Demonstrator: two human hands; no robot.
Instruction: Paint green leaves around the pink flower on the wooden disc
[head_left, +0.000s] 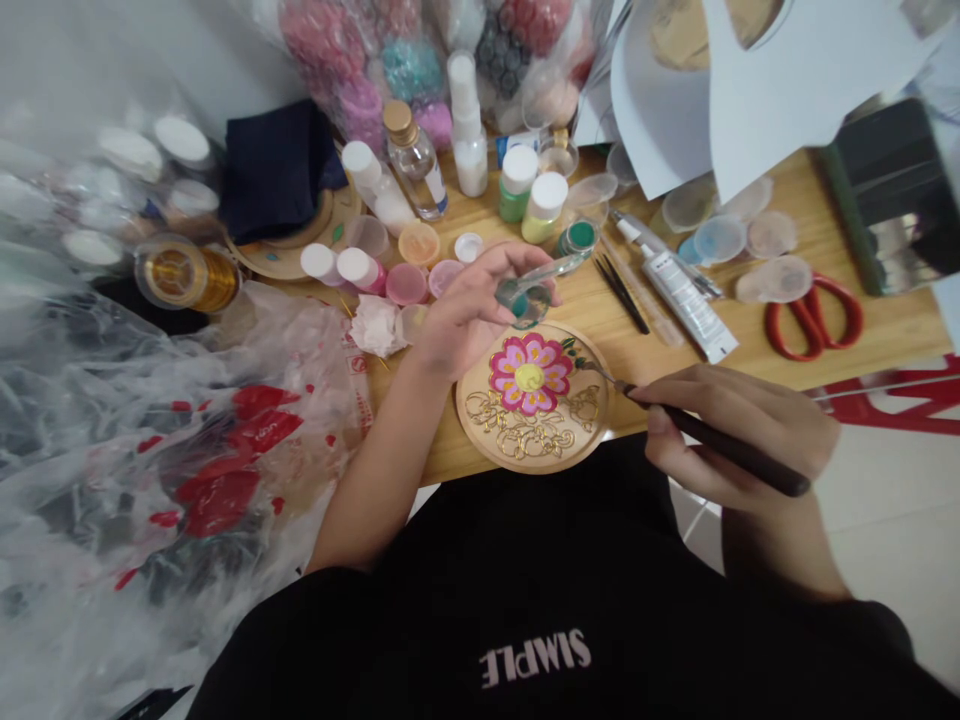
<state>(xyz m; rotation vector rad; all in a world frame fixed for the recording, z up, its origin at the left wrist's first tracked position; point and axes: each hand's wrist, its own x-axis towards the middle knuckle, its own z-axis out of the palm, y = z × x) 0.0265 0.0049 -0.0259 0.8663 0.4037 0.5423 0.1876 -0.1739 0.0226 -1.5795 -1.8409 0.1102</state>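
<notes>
A round wooden disc [480, 425] lies at the table's front edge, painted with a pink flower [529, 373] and gold swirls. My right hand [739, 430] is closed on a dark-handled brush [720, 447] whose tip touches the disc's upper right, by a green leaf. My left hand [469, 310] pinches a small clear cup of green paint [529, 300] just above the disc.
Small paint pots [405, 282], white-capped bottles [532, 200], a clear glass bottle [415, 160], a glue tube [686, 295], red scissors [814, 315], gold wire spool [184, 275] and clear lids crowd the wooden table [757, 340]. Plastic bags [135, 450] lie at left, white paper [750, 90] at back right.
</notes>
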